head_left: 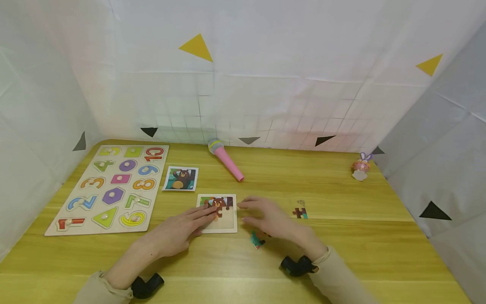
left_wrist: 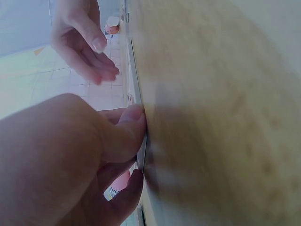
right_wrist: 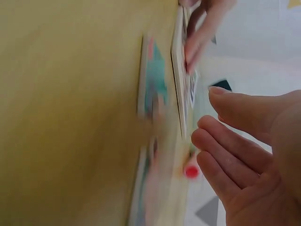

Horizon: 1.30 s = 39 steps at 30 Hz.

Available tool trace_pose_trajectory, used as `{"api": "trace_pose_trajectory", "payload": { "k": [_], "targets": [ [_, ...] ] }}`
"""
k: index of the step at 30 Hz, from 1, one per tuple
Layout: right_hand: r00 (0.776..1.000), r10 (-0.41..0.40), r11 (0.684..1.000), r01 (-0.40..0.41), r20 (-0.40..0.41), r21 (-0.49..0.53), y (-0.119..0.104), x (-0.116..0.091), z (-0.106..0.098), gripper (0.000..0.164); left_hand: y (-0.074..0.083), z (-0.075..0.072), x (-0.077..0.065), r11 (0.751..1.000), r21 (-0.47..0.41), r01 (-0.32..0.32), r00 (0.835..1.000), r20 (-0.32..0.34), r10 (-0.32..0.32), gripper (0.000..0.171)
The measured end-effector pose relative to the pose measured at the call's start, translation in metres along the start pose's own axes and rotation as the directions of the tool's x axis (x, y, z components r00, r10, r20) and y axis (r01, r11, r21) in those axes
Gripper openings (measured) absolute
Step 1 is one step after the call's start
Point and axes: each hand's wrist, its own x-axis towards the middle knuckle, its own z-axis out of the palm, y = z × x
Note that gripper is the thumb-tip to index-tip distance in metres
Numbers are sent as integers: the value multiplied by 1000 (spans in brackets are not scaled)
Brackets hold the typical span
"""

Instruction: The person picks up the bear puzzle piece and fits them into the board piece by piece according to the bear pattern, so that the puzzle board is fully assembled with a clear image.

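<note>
A bear jigsaw board (head_left: 222, 228), partly filled, lies on the table in front of me. My left hand (head_left: 186, 228) holds it at its left side, fingers over the pieces and thumb (left_wrist: 129, 125) against its near edge. Just right of the board hovers my right hand (head_left: 269, 217), its fingers loosely bent; the right wrist view shows nothing between them. Under that hand lies a teal puzzle piece (head_left: 256, 240), blurred in the right wrist view, with another piece mostly hidden beside it. Farther right sits a brown and teal piece (head_left: 300, 213).
A bear picture card (head_left: 181, 179) lies behind the board to the left. Beyond it is a pink toy microphone (head_left: 229, 162). A large number-and-shape peg board (head_left: 110, 190) covers the left side. A small rabbit-eared toy (head_left: 360, 166) stands at the far right, near white curtains.
</note>
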Motion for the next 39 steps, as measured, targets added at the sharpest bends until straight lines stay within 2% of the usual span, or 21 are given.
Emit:
{"api": "trace_pose_trajectory", "payload": {
  "k": [7, 13, 16, 21, 32, 39],
  "targets": [
    [992, 99, 995, -98, -77, 12, 23, -26, -23, 42, 1, -1, 1, 1000, 8, 3, 1000, 2, -3, 51],
    [989, 102, 995, -101, -108, 18, 45, -47, -41, 42, 2, -2, 2, 1000, 11, -4, 1000, 14, 4, 52],
    [987, 93, 996, -94, -133, 1, 58, -58, -49, 41, 3, -3, 3, 1000, 9, -17, 1000, 8, 17, 52],
    [978, 119, 991, -128, -171, -44, 74, -72, -61, 40, 5, -4, 3, 999, -1, -37, 999, -5, 37, 51],
    [967, 205, 973, -218, -153, -73, 97, -95, -74, 40, 5, -5, 3, 1000, -9, -22, 1000, 4, 22, 53],
    [975, 181, 977, -194, -130, -93, 103, -96, -76, 37, 3, -4, 3, 1000, -24, -6, 1000, 8, 7, 53]
  ]
}}
